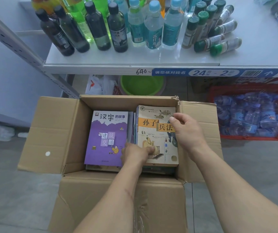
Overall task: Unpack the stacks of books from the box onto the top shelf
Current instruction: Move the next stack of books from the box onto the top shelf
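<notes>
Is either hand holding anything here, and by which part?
Both hold the right stack of books: left hand at its lower left edge, right hand along its right edge.

A brown corrugated cardboard box (54, 132) with a matt, slightly creased surface holds paperback books: a purple book (106, 140) and a cream book (156, 132), both with smooth, faintly glossy paper covers. Above, a white shelf (134, 59) looks smooth and glossy, on a painted metal frame. Clear and dark plastic bottles (118, 31) shine. A green plastic basin (141, 84) and red plastic basket (252, 89) sit below.
</notes>
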